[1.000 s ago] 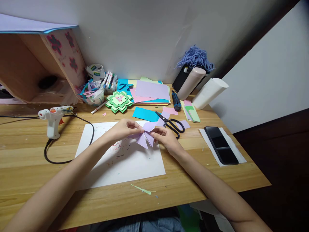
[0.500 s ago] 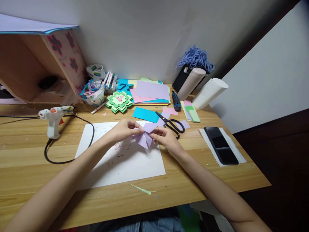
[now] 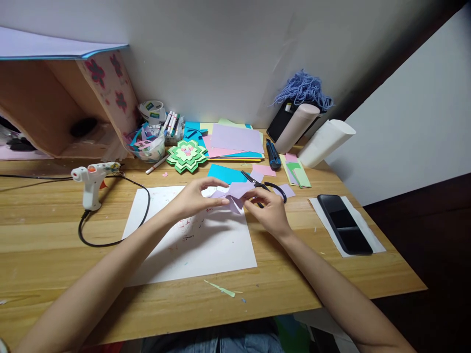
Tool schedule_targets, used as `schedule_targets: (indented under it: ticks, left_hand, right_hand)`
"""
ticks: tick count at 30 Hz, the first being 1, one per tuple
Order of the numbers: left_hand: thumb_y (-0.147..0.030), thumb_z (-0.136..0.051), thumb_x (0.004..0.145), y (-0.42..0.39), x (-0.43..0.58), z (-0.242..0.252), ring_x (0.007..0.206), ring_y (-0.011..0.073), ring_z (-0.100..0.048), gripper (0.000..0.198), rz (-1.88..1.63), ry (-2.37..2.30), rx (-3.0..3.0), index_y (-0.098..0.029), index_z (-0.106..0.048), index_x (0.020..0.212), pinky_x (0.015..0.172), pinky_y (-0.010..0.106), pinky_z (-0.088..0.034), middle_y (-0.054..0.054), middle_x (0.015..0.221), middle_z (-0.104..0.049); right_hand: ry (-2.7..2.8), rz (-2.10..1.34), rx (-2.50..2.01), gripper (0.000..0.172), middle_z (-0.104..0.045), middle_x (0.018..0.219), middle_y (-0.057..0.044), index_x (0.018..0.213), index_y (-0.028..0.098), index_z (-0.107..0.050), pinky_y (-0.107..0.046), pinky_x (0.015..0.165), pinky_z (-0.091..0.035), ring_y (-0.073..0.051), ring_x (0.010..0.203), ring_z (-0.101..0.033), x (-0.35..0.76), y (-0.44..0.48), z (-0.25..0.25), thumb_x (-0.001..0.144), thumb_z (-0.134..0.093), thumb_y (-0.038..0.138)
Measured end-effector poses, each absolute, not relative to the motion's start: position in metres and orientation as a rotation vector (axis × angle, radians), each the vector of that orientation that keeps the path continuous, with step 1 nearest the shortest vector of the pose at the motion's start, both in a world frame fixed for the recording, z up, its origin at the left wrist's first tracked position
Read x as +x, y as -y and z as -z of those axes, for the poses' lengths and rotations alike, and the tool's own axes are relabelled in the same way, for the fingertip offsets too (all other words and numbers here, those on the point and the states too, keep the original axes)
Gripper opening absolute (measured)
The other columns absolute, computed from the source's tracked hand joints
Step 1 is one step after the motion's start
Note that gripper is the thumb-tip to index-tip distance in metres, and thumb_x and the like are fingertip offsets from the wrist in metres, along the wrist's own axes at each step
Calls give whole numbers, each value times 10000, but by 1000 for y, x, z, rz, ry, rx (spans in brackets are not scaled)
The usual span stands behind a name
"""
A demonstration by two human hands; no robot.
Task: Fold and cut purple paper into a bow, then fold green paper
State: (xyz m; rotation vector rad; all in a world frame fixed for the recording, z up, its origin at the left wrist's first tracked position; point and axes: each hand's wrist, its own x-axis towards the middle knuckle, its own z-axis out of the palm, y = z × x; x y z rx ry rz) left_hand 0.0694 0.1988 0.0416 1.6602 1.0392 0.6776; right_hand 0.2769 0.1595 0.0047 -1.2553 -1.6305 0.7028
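Note:
A folded lilac paper piece (image 3: 234,194) with pointed flaps is held between both my hands just above a white sheet (image 3: 191,245) on the wooden desk. My left hand (image 3: 195,196) pinches its left side with thumb and fingers closed. On the right side, my right hand (image 3: 270,210) grips the paper with curled fingers. Black scissors (image 3: 270,188) lie right behind my right hand, partly hidden by it.
A white glue gun (image 3: 91,179) with a black cord stands at left. A green layered paper flower (image 3: 187,155), coloured paper stack (image 3: 235,139), bowl of scraps (image 3: 147,142), utility knife (image 3: 273,155), rolled paper tubes (image 3: 324,142) and a phone (image 3: 344,223) surround the work area.
Both hands have lifted and tilted the lilac paper piece, so it now looks flatter and sits slightly further back. The camera shifted a little, moving everything rightward in view.

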Motion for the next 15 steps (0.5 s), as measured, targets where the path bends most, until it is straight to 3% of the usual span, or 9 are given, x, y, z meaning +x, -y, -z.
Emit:
schedule_targets:
  ticks: [2, 7, 11, 15]
  left_hand:
    - [-494, -680, 646, -200, 68, -43, 1022, 231, -561, 483, -717, -1145, 1629, -176, -639, 1007, 855, 328, -421, 95, 1107, -633]
    - [-671, -408, 758, -195, 70, -48, 664, 174, -616, 635, -436, -1228, 1179, -91, -664, 793, 595, 274, -456, 129, 850, -682]
    - [-614, -453, 771, -189, 82, -46, 693, 159, -638, 592, -260, -969, 725, -69, -683, 764, 661, 245, -497, 132, 806, -692]
    - [-395, -634, 725, -184, 90, -35, 681, 134, -627, 300, -348, -957, 592, -105, -670, 793, 665, 231, -512, 65, 763, -685]
  right_hand:
    - [1756, -393, -1201, 46, -674, 723, -22, 766, 191, -659, -277, 610, -497, -152, 652, -606, 283, -161, -8, 762, -613, 197]
    - [1993, 241, -972, 99, -701, 759, -47, 829, 191, -645, -293, 661, -502, -169, 707, -626, 294, -167, -13, 792, -592, 116]
    - [2173, 466, -802, 182, -720, 836, -33, 935, 199, -644, -277, 702, -511, -170, 796, -643, 299, -167, -11, 781, -618, 107]
    - [2281, 606, -638, 202, -725, 871, -14, 955, 198, -651, -253, 697, -510, -149, 828, -653, 298, -163, -14, 796, -597, 85]
